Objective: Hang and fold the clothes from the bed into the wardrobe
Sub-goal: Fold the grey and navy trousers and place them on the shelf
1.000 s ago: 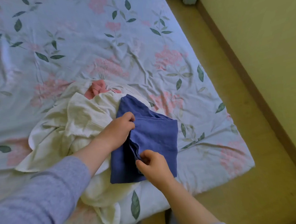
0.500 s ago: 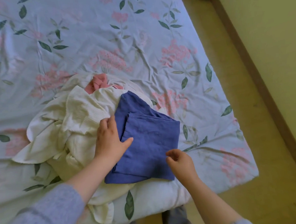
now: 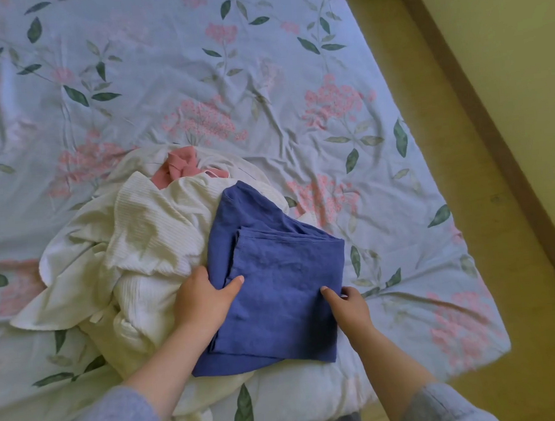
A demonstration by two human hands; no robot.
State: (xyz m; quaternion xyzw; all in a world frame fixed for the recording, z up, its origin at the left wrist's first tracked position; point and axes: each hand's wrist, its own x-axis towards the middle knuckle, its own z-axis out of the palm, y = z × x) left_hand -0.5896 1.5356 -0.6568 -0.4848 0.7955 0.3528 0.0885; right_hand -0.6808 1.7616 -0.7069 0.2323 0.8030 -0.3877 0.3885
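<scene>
Folded blue woven garment lies near the front edge of the floral-sheeted bed, half over a crumpled cream ribbed garment. Left hand pinches its left edge, thumb on top; right hand pinches the right edge. Judged: the 2-sided hold keeps the folds together for lifting. Left fingers hidden under cloth. Pink fabric mostly buried. Wardrobe not in view.

Folded garment overlapping pile's right side, on bed.

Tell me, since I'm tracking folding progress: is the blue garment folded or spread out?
Folded: the blue garment lies as a compact rectangle with stacked layered edges showing.
</scene>
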